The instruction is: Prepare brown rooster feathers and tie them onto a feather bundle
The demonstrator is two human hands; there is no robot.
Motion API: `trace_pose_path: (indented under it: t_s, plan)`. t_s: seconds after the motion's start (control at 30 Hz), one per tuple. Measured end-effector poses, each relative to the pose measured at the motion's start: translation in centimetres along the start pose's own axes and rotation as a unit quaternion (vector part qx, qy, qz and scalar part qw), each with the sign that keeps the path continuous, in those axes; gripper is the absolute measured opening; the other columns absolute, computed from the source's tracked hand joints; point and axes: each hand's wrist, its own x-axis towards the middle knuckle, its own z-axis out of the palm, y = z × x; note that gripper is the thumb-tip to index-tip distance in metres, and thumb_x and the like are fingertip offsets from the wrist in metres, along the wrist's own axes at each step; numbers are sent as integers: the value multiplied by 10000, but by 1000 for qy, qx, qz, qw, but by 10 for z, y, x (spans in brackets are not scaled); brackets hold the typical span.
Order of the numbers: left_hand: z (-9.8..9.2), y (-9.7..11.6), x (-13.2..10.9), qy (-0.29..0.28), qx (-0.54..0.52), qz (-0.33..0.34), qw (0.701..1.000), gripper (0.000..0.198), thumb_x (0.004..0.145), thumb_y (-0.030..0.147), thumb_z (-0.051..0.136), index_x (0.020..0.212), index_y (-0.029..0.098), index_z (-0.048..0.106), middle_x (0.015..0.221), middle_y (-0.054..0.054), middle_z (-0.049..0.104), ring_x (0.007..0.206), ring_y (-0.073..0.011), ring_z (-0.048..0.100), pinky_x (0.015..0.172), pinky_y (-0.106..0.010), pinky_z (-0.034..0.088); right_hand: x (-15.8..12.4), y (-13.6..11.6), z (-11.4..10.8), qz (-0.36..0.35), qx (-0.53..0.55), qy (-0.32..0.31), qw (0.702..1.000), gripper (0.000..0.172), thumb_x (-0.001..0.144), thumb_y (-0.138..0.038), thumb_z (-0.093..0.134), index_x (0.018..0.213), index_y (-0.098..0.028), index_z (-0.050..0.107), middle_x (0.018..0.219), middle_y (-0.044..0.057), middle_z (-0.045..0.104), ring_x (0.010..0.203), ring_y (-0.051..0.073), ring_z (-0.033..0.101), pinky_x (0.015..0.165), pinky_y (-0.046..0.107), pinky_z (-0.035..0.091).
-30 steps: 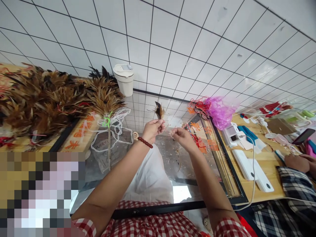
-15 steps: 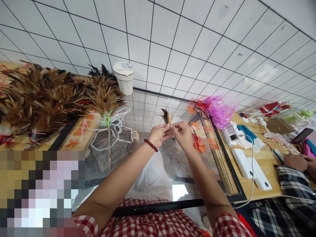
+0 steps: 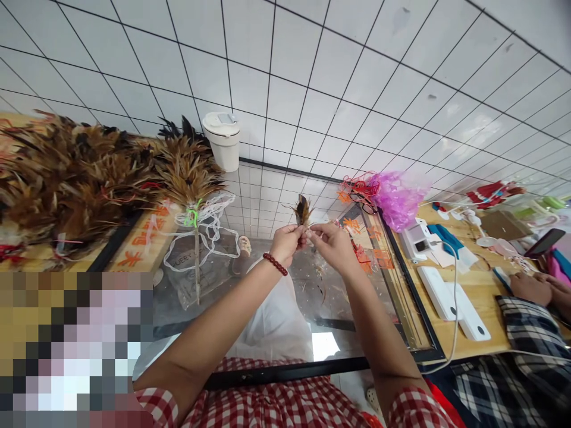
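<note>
Over the glass tabletop [image 3: 276, 232], my left hand [image 3: 288, 245] is closed on the lower end of a small bunch of brown and black feathers [image 3: 303, 209], whose tips point up and away from me. My right hand [image 3: 332, 245] meets it from the right, thumb and finger pinched at the base of the bunch. Whether a thread or a quill lies in that pinch is too small to tell. To the left lies a feather duster [image 3: 186, 178] with a thin stick, bound with green tie and beside loops of white plastic string [image 3: 214, 229].
A large pile of brown feathers [image 3: 80, 172] covers the left table. A white lidded bin [image 3: 223, 142] stands by the tiled wall. Purple plastic [image 3: 404, 199] and red strings [image 3: 360, 185] lie right. White power banks [image 3: 455, 303] and a cable are near a co-worker's plaid sleeve [image 3: 530, 327].
The feather bunch has turned more upright and shifted slightly right. My left hand has closed further round its base, and my right fingers have moved a little.
</note>
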Motion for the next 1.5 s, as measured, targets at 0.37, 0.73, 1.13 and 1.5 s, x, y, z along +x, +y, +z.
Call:
trace_pose_path:
  t_s: [0.37,0.73,1.13,1.5]
  plan:
    - [-3,4,-4,-136,-6,-49,989,215,726,215,768,645,89,614,607,-17,578,510,-77,547,538,-217,488,15,17,1,67,318,37,945,312,654,-469,778,680,-185,651,660,-7,606,619,118,519,596,258,420]
    - [-11,15,-5,-269,-3,-177,947,137,764,203,742,766,100,652,667,-66,665,559,-128,644,558,-233,536,15,36,-13,132,470,-225,844,458,592,-560,803,744,-162,635,660,4,618,577,117,548,556,262,464]
    - [-5,11,-10,-253,3,-176,951,178,841,251,658,853,76,685,848,-141,710,724,-189,701,721,-335,575,21,36,-5,137,432,-64,889,364,556,-408,850,548,-162,582,524,-36,552,500,80,460,513,221,364]
    - [7,7,-16,-82,60,-66,993,171,868,134,578,718,74,632,594,-46,621,495,-113,613,541,-235,523,2,35,2,108,411,45,904,356,654,-465,782,767,-184,595,635,-46,511,551,83,431,544,221,367]
